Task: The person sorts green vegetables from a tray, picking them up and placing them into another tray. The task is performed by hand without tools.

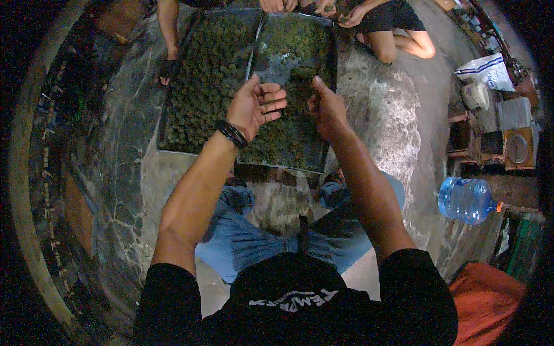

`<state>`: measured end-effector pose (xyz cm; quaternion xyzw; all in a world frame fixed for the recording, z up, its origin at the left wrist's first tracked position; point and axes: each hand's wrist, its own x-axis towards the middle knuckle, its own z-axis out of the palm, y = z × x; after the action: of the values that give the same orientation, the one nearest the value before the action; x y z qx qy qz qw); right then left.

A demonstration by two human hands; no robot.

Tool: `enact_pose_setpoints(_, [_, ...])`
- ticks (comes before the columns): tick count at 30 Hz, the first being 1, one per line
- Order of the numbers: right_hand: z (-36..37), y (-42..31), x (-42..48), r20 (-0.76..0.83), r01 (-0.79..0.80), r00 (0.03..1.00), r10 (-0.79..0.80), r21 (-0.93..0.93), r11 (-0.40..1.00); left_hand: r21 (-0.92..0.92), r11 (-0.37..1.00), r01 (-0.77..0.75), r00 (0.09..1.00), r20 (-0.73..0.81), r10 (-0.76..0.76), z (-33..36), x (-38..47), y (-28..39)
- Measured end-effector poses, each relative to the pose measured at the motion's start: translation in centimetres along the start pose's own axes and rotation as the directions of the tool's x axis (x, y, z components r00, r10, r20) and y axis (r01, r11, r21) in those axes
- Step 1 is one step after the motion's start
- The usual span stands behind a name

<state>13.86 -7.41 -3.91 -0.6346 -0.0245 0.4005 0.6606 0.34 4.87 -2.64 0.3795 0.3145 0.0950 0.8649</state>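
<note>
Two shallow dark-framed trays (288, 168) lie side by side on the floor before me. The left one is densely covered with small greenish-brown clumps (194, 104); the right one carries finer greenish bits (277, 142), with a bluish bare patch near its middle. My left hand (259, 104) hovers over the divide between the trays, palm turned inward, fingers apart, holding nothing. Above the right tray is my right hand (326, 104), its thumb raised and fingers curled; whether it holds something small cannot be made out. Dark bands circle my left wrist.
Other people's hands (279, 5) work at the far edge, and another person's hand (165, 71) is at the left tray's side. A person's bare knees (385, 52) rest at the upper right. Farther right are a white sack (487, 72), wooden boxes (517, 149) and a blue water jug (466, 200).
</note>
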Motion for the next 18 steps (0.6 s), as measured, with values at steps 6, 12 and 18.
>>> enact_pose_setpoints(6, [0.4, -1.4, -1.2, 0.153, 0.023, 0.987, -0.048, 0.160, 0.987, -0.002, 0.999, -0.036, 0.999, -0.024, 0.036, -0.2, -0.1, 0.9])
enact_pose_setpoints(12, [-0.8, 0.5, 0.9, -0.054, 0.035, 0.998, -0.035, 0.009, 0.999, 0.041, 0.999, -0.026, 1.000, -0.004, 0.026, -0.9, -0.4, 0.6])
enact_pose_setpoints(18, [-1.0, 0.7, -0.2, 0.280, -0.124, 0.958, 0.055, 0.234, 0.964, 0.005, 0.999, -0.050, 0.998, -0.034, 0.050, -0.2, -1.2, 1.0])
